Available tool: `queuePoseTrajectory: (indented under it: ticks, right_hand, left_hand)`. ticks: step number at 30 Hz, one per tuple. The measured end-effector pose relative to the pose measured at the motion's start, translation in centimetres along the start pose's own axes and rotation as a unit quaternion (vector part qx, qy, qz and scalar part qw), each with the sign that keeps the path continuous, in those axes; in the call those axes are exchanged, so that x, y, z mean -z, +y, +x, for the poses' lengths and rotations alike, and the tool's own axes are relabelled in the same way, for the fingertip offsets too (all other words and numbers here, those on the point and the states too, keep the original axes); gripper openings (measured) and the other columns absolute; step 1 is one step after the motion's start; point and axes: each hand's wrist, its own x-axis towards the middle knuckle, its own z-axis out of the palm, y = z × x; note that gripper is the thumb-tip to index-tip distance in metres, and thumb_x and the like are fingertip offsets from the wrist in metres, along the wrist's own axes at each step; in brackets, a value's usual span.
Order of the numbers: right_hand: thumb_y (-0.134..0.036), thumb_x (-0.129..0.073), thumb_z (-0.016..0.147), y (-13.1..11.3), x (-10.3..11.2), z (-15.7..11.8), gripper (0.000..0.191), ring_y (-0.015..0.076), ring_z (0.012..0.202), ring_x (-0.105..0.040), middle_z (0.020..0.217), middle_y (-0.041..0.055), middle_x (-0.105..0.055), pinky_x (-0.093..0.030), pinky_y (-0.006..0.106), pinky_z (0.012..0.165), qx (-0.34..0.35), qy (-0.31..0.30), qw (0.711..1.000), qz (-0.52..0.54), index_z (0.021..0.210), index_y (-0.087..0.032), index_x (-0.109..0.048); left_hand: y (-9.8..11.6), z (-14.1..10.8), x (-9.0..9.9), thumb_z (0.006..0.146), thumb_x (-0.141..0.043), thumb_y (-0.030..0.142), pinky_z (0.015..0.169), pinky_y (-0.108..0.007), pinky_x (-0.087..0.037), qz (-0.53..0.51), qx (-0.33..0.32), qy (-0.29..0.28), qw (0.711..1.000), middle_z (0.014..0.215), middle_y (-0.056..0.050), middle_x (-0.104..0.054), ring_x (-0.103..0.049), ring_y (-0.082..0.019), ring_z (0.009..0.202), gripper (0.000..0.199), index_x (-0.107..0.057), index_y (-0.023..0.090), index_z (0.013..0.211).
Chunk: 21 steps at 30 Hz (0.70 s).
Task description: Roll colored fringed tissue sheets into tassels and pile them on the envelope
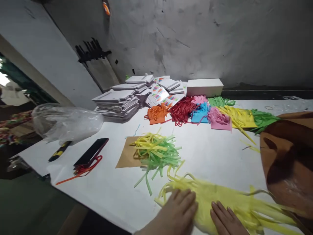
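Note:
Yellow fringed tissue paper (210, 195) lies along the front of the table, cut into strips at both ends. My left hand (177, 209) presses on its left part with the fingers lying flat. Beside it, my right hand (227, 218) rests flat on the middle of the same paper, its lower part cut off by the frame edge. Just beyond my hands, loose yellow strips (150, 143) and green strips (162, 156) are heaped on a brown paper sheet (126, 155).
Coloured fringed bundles, including a dark red one (183, 109), line the back. Stacked white booklets (117, 104) and a white box (204, 87) stand by the wall. A phone (91, 151), cutter knife (60, 151) and plastic bag (70, 122) lie left. Brown material (288, 156) occupies the right.

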Motion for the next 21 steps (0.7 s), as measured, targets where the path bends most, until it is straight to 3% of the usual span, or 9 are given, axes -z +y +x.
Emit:
queuePoseTrajectory:
  ticks: [2,5,7,9,11,13,17,21]
  right_hand:
    - [-0.016,-0.046,0.096,0.1,1.0,-0.7,0.030,0.0240,0.096,-0.076,0.111,0.0068,-0.077,-0.060,0.032,0.079,-0.013,-0.020,1.000,0.003,0.110,-0.017,-0.073]
    - [-0.007,-0.043,0.097,-0.5,2.4,-0.7,0.034,0.0237,0.101,-0.075,0.113,0.0042,-0.077,-0.057,0.034,0.087,-0.061,-0.007,0.997,0.053,0.111,-0.018,-0.071]
    - [-0.010,-0.041,0.101,-1.2,3.2,0.2,0.032,0.0234,0.102,-0.074,0.110,0.0045,-0.078,-0.055,0.036,0.092,-0.139,0.033,0.985,0.096,0.108,-0.016,-0.071]
    - [-0.018,-0.041,0.105,-1.5,3.9,1.4,0.030,0.0223,0.100,-0.075,0.105,0.0054,-0.079,-0.054,0.035,0.093,-0.200,0.062,0.971,0.117,0.105,-0.015,-0.071]
    - [-0.025,-0.043,0.106,-1.5,4.6,2.4,0.030,0.0210,0.098,-0.075,0.105,0.0071,-0.079,-0.054,0.032,0.091,-0.219,0.060,0.967,0.117,0.107,-0.013,-0.070]
    - [-0.030,-0.044,0.106,-1.2,5.1,2.5,0.032,0.0209,0.100,-0.074,0.109,0.0088,-0.078,-0.054,0.031,0.091,-0.212,0.040,0.970,0.112,0.110,-0.012,-0.070]
    - [-0.019,-0.045,0.103,-0.7,5.0,0.8,0.028,0.0200,0.103,-0.073,0.112,0.0072,-0.077,-0.052,0.031,0.098,-0.205,0.020,0.973,0.103,0.114,-0.015,-0.070]
    - [-0.009,-0.042,0.100,-0.7,4.6,-0.6,0.033,0.0183,0.104,-0.072,0.110,0.0034,-0.078,-0.049,0.034,0.102,-0.172,0.014,0.975,0.136,0.116,-0.017,-0.070]
  left_hand:
    - [-2.0,-0.9,1.2,0.096,-0.061,0.020,0.107,-0.041,-0.042,0.015,0.064,-0.007,0.998,0.127,-0.008,-0.071,-0.060,-0.023,0.120,0.020,-0.064,0.021,0.115]
    - [-3.4,-2.1,3.1,0.088,-0.055,0.007,0.106,-0.046,-0.042,0.024,0.128,0.015,0.991,0.131,-0.012,-0.068,-0.060,-0.027,0.120,0.038,-0.061,0.021,0.123]
    - [-2.1,-1.8,3.1,0.088,-0.053,0.011,0.108,-0.049,-0.039,0.015,0.099,0.036,0.994,0.139,-0.016,-0.062,-0.053,-0.030,0.129,0.048,-0.055,0.018,0.135]
    - [0.5,-0.3,2.2,0.094,-0.054,0.020,0.111,-0.047,-0.037,-0.010,0.029,0.069,0.997,0.137,-0.013,-0.063,-0.051,-0.029,0.131,0.042,-0.055,0.018,0.135]
    - [2.9,1.8,0.8,0.098,-0.054,0.024,0.106,-0.042,-0.040,-0.041,0.007,0.102,0.994,0.122,-0.008,-0.071,-0.058,-0.025,0.118,0.025,-0.063,0.019,0.121]
    - [4.2,3.6,-0.2,0.101,-0.052,0.021,0.094,-0.035,-0.045,-0.100,0.031,0.096,0.990,0.107,-0.005,-0.073,-0.062,-0.020,0.102,0.013,-0.065,0.017,0.104]
    - [3.7,4.9,0.3,0.104,-0.045,0.017,0.081,-0.033,-0.042,-0.191,0.048,0.074,0.978,0.093,-0.002,-0.073,-0.060,-0.015,0.084,0.017,-0.060,0.017,0.096]
    - [2.9,4.1,1.1,0.104,-0.046,0.024,0.083,-0.037,-0.038,-0.129,0.005,0.082,0.988,0.092,-0.001,-0.073,-0.060,-0.017,0.081,0.017,-0.062,0.018,0.100]
